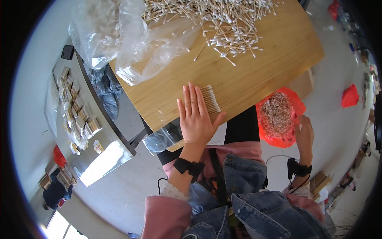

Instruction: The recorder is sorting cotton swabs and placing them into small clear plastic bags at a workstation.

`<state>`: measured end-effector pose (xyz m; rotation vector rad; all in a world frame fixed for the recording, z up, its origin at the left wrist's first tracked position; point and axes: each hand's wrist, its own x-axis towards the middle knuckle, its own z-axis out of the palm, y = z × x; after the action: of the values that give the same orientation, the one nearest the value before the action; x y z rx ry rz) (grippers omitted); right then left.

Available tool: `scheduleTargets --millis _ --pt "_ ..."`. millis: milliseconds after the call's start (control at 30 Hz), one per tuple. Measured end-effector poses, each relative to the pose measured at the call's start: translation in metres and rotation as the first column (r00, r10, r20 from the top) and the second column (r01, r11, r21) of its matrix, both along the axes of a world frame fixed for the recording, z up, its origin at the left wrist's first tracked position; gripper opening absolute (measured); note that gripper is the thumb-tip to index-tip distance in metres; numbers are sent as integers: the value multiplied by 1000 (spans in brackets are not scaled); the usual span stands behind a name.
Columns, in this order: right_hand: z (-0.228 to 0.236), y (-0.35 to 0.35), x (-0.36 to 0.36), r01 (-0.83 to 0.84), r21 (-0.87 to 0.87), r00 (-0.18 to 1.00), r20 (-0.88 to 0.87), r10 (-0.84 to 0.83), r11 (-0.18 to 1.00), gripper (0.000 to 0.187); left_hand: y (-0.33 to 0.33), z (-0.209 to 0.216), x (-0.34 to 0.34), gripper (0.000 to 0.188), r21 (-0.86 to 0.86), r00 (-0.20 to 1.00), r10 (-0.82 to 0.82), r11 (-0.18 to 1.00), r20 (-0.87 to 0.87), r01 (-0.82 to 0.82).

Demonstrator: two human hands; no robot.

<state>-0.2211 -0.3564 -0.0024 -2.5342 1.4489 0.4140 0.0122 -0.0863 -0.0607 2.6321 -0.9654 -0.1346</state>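
Note:
My left hand (pixel 195 117) lies flat on the wooden table (pixel 159 95), fingers stretched out and thumb apart. Along its thumb side is a neat row of cotton swabs (pixel 211 98), laid side by side, partly covered by the hand. Off the table's right edge, my right hand (pixel 305 129) is at the rim of a red plastic bag (pixel 283 140) that holds many loose cotton swabs (pixel 276 113). Its fingers are bent together, and what they hold, if anything, is hidden. Both wrists wear black bands.
A big heap of cotton swabs (pixel 238 24) covers the table's far side, with a clear plastic bag (pixel 137 59) at its left. Another table (pixel 107 155) on the left carries several small packs (pixel 77 105) and a phone (pixel 67 52). A person (pixel 55 193) is far left.

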Motion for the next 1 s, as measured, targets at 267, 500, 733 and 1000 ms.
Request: scheduleTargets --millis 267,500,733,1000 --pt "-29 81 136 -556 106 463 863 202 824 22 -3 2 3 112 101 1000 -19 995 -10 20" --pt "-67 98 189 -731 9 198 960 200 682 16 -1 5 5 121 71 1000 -15 997 -12 16" --pt "-62 93 189 -791 -42 201 924 324 611 9 -1 -2 4 128 -1 999 -12 1000 -30 12" --pt "-62 92 190 -807 -37 198 923 329 589 9 -1 -4 4 127 -9 1000 -13 1000 -2 13"
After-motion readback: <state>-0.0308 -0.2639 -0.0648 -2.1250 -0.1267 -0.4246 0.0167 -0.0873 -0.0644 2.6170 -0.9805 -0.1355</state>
